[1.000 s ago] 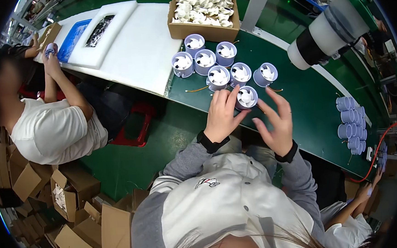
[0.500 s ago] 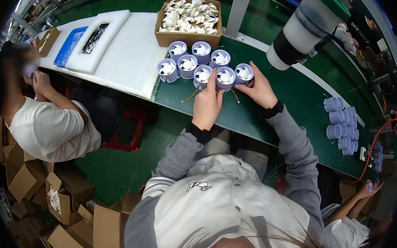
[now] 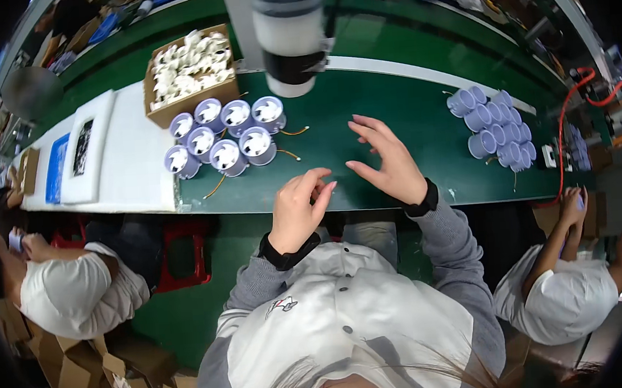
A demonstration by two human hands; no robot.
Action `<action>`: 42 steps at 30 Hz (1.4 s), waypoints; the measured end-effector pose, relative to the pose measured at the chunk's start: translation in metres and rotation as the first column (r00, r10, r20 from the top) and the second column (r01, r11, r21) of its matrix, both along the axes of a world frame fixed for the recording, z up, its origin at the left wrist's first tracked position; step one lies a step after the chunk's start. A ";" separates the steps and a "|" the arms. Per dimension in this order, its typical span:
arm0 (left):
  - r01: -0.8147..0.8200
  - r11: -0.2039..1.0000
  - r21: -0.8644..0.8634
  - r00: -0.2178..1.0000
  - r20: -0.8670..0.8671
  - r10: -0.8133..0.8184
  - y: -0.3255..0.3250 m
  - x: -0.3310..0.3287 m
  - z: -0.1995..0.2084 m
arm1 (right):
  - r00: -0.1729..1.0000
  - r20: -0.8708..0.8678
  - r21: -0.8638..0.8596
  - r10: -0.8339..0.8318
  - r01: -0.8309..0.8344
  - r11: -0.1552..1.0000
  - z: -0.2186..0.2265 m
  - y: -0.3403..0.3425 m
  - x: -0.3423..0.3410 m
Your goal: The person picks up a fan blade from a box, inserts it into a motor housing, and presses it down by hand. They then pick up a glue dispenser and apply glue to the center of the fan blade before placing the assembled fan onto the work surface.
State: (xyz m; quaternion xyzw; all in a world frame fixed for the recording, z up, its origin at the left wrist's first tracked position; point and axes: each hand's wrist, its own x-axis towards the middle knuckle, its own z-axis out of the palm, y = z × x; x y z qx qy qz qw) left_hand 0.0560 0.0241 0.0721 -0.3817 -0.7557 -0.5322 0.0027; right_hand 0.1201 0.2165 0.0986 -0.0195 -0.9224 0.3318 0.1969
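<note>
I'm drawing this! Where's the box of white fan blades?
In the head view, the cardboard box is at upper left, just beyond the purple cups with white blades.

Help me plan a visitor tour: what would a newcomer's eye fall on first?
Likely the eight lilac cups with white fans, clustered on the green table beyond and left of the left hand. Behind them, a cardboard box brims with white pieces; more cups crowd the table's right side.

No words or numbers are readable; toward seven o'clock, a small dark-outlined emblem [image 3: 281, 305] marks the white-and-grey buttoned fabric jacket [image 3: 303, 342].
</note>
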 end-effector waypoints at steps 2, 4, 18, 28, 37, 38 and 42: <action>0.142 0.989 -0.041 0.989 -0.034 -0.144 0.014 0.011 0.005 | 0.989 -0.029 0.001 -0.142 0.142 0.990 0.013 0.023 0.040; 0.211 0.977 -0.037 0.977 -0.016 -0.211 0.029 0.019 0.000 | 0.923 -0.149 0.293 -0.356 0.385 0.875 0.007 0.070 0.068; 0.305 0.952 -0.032 0.944 0.139 -0.298 0.061 0.034 -0.034 | 0.704 0.249 0.596 -0.665 0.430 0.678 -0.027 0.240 0.113; 0.346 0.937 -0.054 0.932 0.137 -0.336 0.068 0.035 -0.022 | 0.858 0.233 0.477 -0.457 0.309 0.823 -0.015 0.188 0.111; 0.548 0.818 -0.174 0.805 -0.154 -0.572 0.110 0.025 0.049 | 0.920 0.184 0.460 -0.345 0.229 0.858 -0.012 0.189 0.118; 0.579 0.800 -0.158 0.779 -0.183 -0.600 0.129 0.021 0.052 | 0.922 0.169 0.475 -0.349 0.234 0.848 -0.012 0.191 0.120; 0.572 0.810 -0.129 0.762 -0.284 -0.583 0.247 -0.012 0.033 | 0.912 0.119 0.529 -0.393 0.276 0.802 -0.010 0.202 0.131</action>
